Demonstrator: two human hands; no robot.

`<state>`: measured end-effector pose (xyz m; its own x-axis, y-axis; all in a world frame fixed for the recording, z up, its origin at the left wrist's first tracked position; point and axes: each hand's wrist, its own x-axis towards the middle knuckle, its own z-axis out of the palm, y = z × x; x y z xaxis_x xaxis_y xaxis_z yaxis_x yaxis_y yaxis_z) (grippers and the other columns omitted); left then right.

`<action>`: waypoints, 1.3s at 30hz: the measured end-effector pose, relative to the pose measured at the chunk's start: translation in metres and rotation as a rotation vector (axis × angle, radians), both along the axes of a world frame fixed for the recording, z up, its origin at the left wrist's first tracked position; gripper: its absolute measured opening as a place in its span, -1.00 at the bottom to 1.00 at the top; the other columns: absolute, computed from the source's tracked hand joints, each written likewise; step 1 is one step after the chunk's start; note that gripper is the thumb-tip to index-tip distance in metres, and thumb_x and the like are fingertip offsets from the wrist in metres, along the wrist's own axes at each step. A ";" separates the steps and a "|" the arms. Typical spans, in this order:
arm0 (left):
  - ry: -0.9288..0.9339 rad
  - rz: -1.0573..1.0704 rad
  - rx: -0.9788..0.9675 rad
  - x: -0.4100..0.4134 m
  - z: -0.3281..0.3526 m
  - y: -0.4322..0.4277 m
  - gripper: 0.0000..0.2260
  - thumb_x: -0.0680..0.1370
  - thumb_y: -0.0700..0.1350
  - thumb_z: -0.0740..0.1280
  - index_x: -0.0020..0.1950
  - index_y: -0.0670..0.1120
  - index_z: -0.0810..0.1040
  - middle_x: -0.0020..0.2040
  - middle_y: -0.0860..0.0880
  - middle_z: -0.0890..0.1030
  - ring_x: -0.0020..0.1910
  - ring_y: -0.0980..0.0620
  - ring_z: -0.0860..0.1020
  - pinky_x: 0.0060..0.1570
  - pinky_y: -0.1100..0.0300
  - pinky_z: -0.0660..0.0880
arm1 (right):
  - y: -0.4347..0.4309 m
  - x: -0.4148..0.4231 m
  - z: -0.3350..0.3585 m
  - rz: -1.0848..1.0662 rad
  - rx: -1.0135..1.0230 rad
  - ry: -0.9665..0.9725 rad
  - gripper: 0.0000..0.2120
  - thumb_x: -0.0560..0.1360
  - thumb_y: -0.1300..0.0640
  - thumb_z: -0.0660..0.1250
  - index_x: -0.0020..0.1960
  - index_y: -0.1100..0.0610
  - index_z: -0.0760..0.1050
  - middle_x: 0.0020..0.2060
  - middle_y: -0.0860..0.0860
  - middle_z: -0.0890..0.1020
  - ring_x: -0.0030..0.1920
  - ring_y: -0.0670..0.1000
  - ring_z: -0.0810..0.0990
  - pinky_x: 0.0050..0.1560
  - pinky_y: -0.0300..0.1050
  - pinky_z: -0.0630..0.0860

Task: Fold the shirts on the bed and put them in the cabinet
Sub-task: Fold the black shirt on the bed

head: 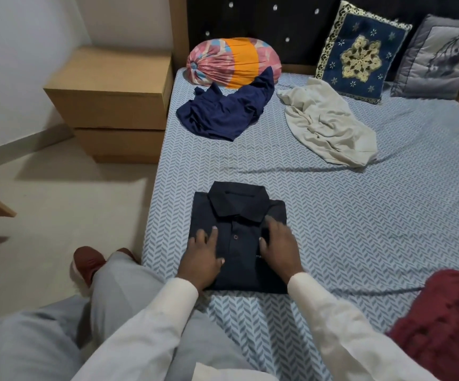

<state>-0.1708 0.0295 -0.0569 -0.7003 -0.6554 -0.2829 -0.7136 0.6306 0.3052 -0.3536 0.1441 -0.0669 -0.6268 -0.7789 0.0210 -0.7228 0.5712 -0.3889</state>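
At the upper left of the frame stands a boxy wooden bedside unit (110, 100) with smooth, matte faces; I cannot tell whether it is the cabinet meant. Lower left, a red shoe (88, 264) rests on the pale floor.

Just left of centre, the left hand (205, 257) lies flat on the folded shirt (236, 210), fingers spread and pressing down. This dark collared shirt sits near the bottom edge of the bed (387, 215), a neat rectangle with the collar on top and the buttons showing. The right hand (277, 248) rests on its right half, fingers laid loosely over the cloth near the collar, gripping nothing.

The shirt looks light, soft and floppy. It would probably sag and unfold if lifted by one corner, so a hand slid under each side edge, or one palm below and one above, seems the safest hold.

Higher up, centre, a crumpled navy shirt (225, 111) leans against a striped bolster (233, 61). To its right a wrinkled cream shirt (327, 125) lies loose; both are still unfolded. Upper right are an embroidered blue cushion (360, 53) and a grey cushion (440, 56). Lower right, a chunky dark red blanket (442, 325) lies bunched.
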 end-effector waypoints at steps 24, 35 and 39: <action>-0.010 0.135 -0.140 0.032 0.005 0.015 -0.55 0.50 0.07 0.40 0.24 -0.17 0.38 0.19 -0.18 0.42 0.14 -0.22 0.44 -0.01 -0.04 0.50 | 0.095 0.033 -0.024 -0.427 -0.094 -0.166 -0.35 0.41 -0.01 0.39 0.43 0.20 0.33 0.13 0.18 0.54 0.15 0.24 0.49 0.20 0.11 0.42; -0.013 0.373 0.373 0.041 0.003 0.000 -0.60 0.53 0.04 0.37 0.29 -0.13 0.51 0.24 -0.15 0.58 0.19 -0.15 0.54 0.13 0.15 0.46 | 0.076 0.027 0.004 -0.421 0.142 -0.552 -0.55 0.45 -0.15 0.39 0.10 0.12 0.31 -0.01 0.03 0.58 0.05 0.14 0.59 -0.08 -0.05 0.45; 0.203 0.574 0.455 0.040 -0.001 -0.007 -0.71 0.48 -0.04 0.43 0.09 -0.13 0.44 0.09 -0.16 0.58 0.04 -0.13 0.54 -0.01 0.12 0.45 | 0.077 0.020 -0.001 -0.465 0.068 -0.650 -0.65 0.44 -0.11 0.39 0.04 0.12 0.42 -0.02 0.03 0.63 -0.04 0.03 0.60 -0.01 -0.04 0.55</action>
<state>-0.1306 0.0226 -0.0584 -0.3516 -0.7824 -0.5141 -0.7938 -0.0419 0.6067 -0.3337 0.2209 -0.0682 -0.7582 -0.4215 -0.4974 -0.0459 0.7956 -0.6041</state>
